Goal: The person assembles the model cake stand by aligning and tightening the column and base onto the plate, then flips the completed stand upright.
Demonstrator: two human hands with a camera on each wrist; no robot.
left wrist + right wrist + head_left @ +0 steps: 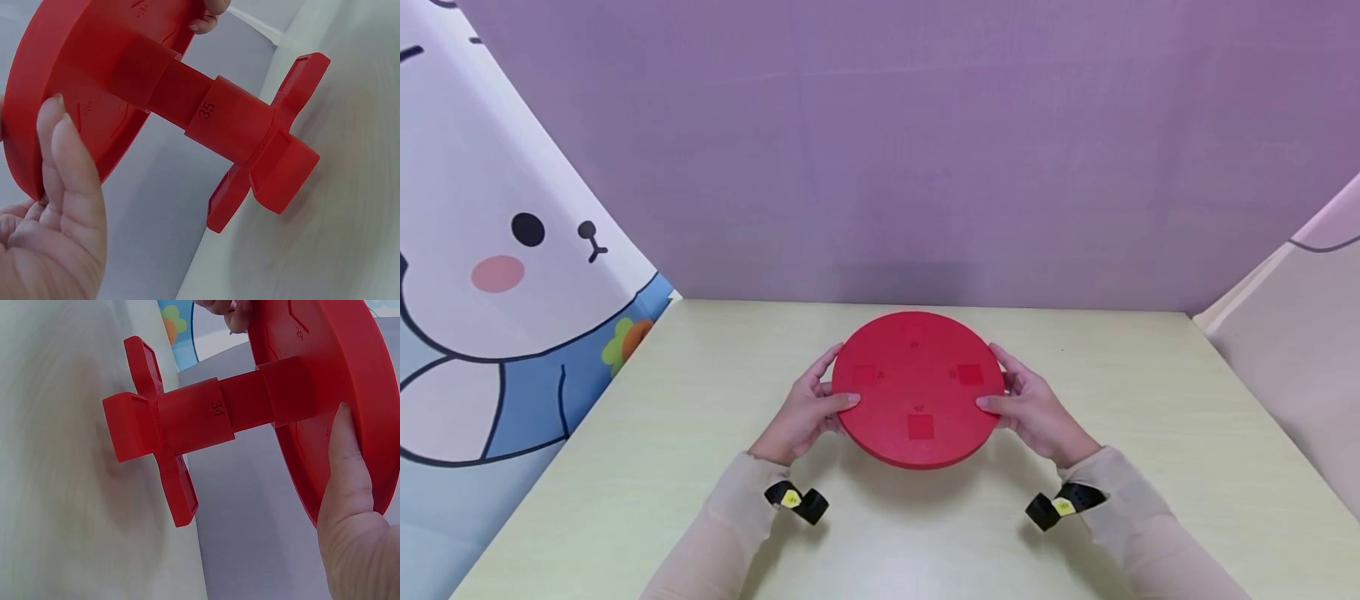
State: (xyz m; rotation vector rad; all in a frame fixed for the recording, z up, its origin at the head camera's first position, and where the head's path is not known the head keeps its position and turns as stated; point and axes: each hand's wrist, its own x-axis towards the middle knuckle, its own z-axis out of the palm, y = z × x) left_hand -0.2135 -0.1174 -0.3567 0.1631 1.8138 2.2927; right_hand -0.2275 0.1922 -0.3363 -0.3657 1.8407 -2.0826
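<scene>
Hands (pixel 917 412) at opposite edges of red disc (pixel 917 387), table (pixel 1150 400) around.

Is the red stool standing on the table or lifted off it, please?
Standing: the red stool has its cross-shaped base flat on the table, disc level on top.

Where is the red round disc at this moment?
In the head view the red disc is at the table's centre, held between the left hand and the right hand, near the purple wall.

Looked down from head height across the table (pixel 625 467). Sat close under the red disc (pixel 56 81) from either wrist, sharing its cross-footed stem (pixel 187 419).
</scene>
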